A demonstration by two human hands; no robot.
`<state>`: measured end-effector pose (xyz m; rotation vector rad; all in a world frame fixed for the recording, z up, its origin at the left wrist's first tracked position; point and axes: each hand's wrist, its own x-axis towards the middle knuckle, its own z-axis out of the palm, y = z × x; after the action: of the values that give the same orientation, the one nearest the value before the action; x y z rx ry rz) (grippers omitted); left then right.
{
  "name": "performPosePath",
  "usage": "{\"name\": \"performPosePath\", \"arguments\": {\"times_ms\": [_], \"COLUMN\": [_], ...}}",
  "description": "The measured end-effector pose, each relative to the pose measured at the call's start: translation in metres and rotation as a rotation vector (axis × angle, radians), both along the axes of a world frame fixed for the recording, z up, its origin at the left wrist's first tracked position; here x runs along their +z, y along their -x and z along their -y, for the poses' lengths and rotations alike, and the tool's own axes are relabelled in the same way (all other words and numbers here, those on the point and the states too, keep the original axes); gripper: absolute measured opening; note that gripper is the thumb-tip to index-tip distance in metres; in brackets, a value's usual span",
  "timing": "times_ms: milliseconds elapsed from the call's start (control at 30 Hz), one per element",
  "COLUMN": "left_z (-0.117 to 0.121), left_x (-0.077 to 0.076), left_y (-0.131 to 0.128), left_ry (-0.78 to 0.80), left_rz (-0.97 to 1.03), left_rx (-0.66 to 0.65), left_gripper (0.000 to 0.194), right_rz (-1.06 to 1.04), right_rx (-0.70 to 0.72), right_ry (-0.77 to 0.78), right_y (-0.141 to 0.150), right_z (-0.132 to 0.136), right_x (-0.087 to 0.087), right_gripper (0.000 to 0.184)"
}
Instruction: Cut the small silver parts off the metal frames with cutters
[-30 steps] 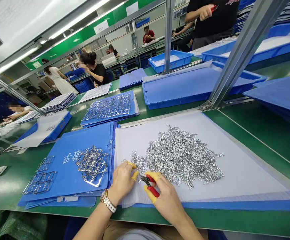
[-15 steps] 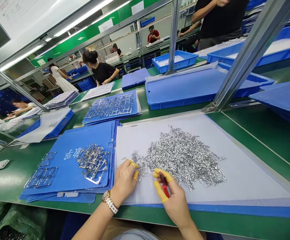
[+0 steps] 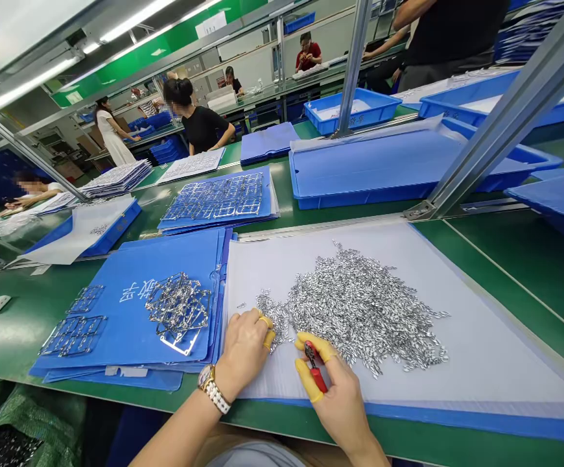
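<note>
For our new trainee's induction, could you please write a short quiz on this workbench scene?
1. Which hand holds the red-handled cutters, left or right?
2. True or false: the left hand has a wristwatch on its wrist.
3. Fill in the blank: the pile of small silver metal pieces lies on a white ____.

Key:
1. The right hand.
2. True.
3. Sheet.
</note>
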<state>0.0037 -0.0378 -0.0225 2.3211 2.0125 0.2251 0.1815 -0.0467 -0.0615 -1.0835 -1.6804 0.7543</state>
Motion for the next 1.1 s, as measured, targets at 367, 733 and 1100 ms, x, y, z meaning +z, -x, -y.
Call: {"name": "performPosePath", "arguments": {"times_ms": [367,733,1100], "left_z": [0.000,-0.001,-0.015], "left_x": [-0.003,-0.005,0.009], "left_y": [-0.001,0.005,0.006], "left_ry": [0.038,0.042,0.401], "left_rz": [0.188,0.726,1.683], "left_rx": [0.024,0.130,0.244], "left_gripper": [0.019,0.010,0.061], "right_rz": [0.003,-0.042,-0.038], "right_rx": [0.027,0.026,0.026], "right_ry": [-0.026,-0.006,0.019], "right_y": [0.000,0.001,0.016], "right_z": [0.001,0.000,-0.028], "right_x": [0.005,0.006,0.033], "right_gripper": [0.033,0.030,0.027]}}
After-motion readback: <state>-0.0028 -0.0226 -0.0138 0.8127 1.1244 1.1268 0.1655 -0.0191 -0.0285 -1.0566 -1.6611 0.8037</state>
